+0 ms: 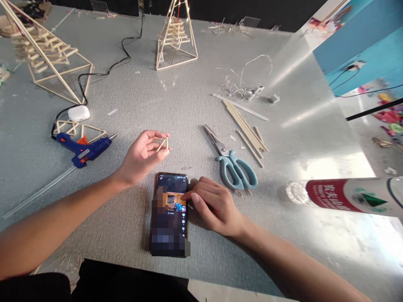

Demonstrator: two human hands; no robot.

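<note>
Your left hand [143, 155] pinches a small glued stick piece [163, 144] between thumb and fingertips, lifted just above the tabletop [176, 109], beyond the phone [170, 214]. It looks light, stiff and brittle at the joint, so grip near the glued corner, gently. Your right hand [214, 205] rests loosely curled, index finger touching the phone screen.

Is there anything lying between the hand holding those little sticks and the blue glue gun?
Nothing visible does. The left hand holds the small glued sticks above the table, and only bare grey surface shows between it and the glue gun.
</note>
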